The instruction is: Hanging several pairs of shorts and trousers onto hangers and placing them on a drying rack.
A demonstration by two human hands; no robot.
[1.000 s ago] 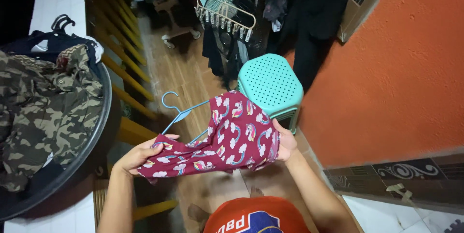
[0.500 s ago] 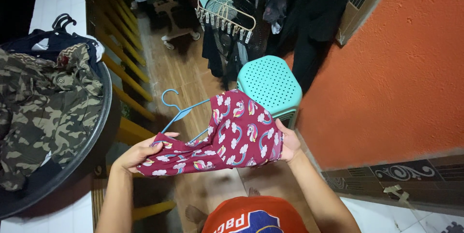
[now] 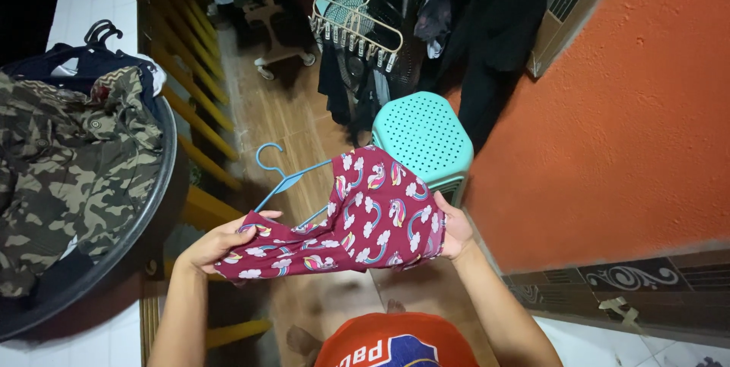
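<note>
A small maroon garment (image 3: 357,219) printed with unicorns, rainbows and clouds is stretched between my two hands at chest height. My left hand (image 3: 217,244) grips its lower left edge. My right hand (image 3: 455,231) grips its right edge. A light blue plastic hanger (image 3: 283,178) sticks out from behind the garment, hook pointing up and left; which hand holds it is hidden by the cloth.
A dark round basin (image 3: 144,222) at left holds camouflage clothing (image 3: 61,169) and black hangers (image 3: 99,32). A teal perforated stool (image 3: 422,135) stands just beyond the garment. Behind it hang dark clothes (image 3: 487,25) and a cream peg rack (image 3: 353,21). Yellow railing (image 3: 194,116) left, orange wall (image 3: 623,108) right.
Almost nothing moved: the garment and both hands shifted very slightly, and the view drifted a little.
</note>
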